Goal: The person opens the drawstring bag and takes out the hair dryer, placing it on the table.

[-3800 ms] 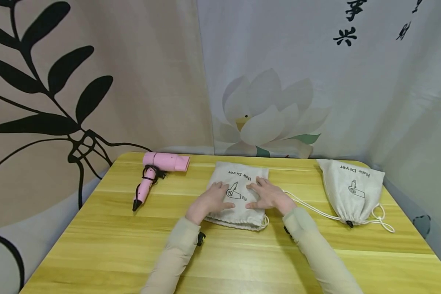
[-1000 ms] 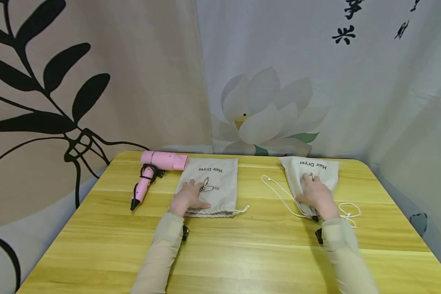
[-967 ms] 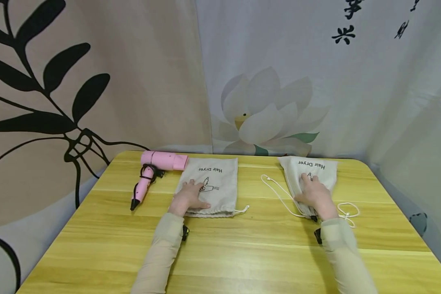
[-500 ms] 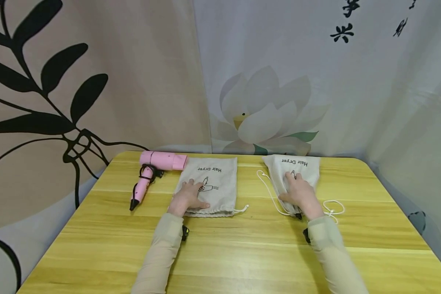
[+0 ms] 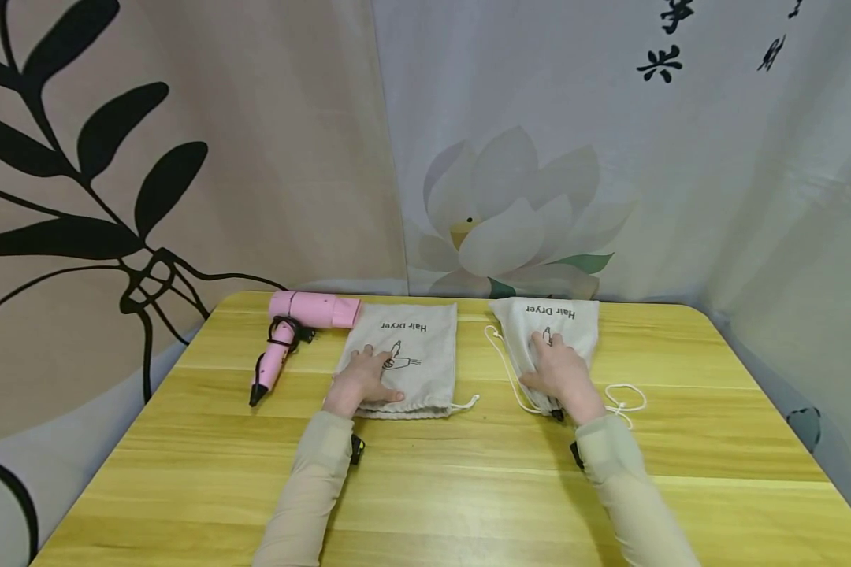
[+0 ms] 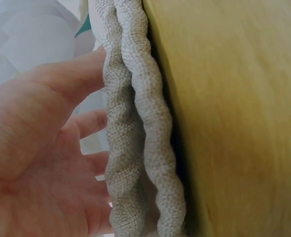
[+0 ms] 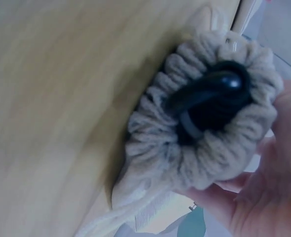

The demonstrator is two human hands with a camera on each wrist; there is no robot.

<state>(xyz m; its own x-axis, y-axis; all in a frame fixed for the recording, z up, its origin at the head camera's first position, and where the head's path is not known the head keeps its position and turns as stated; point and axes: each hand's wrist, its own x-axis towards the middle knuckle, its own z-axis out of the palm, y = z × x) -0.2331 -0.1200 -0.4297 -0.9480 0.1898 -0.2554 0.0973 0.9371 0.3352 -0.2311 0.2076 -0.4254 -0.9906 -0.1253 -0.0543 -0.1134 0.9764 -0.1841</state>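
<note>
Two pale cloth drawstring bags printed "Hair Dryer" lie side by side on the table. My left hand (image 5: 360, 382) rests spread on the flat left bag (image 5: 425, 378), its thumb near the bag's ruffled mouth (image 6: 155, 108). My right hand (image 5: 563, 378) holds the fuller right bag (image 5: 574, 315), fingers across its top and thumb down its left side. In the right wrist view, this bag's gathered mouth (image 7: 155, 133) shows a black loop (image 7: 204, 91) inside; the rest of the contents is hidden. The left fingertips are partly hidden in the left wrist view.
A pink hair dryer (image 5: 315, 309) with its black cord (image 5: 292, 335) wrapped round the handle lies at the left bag's upper left corner. White drawstrings (image 5: 627, 402) trail beside the right bag. A printed curtain (image 5: 525, 118) hangs behind the wooden table (image 5: 468, 504).
My left hand has moved the flat bag left, up beside the hair dryer, then stayed on it. My right hand has gone to the fuller bag and slid it left, its drawstrings trailing.
</note>
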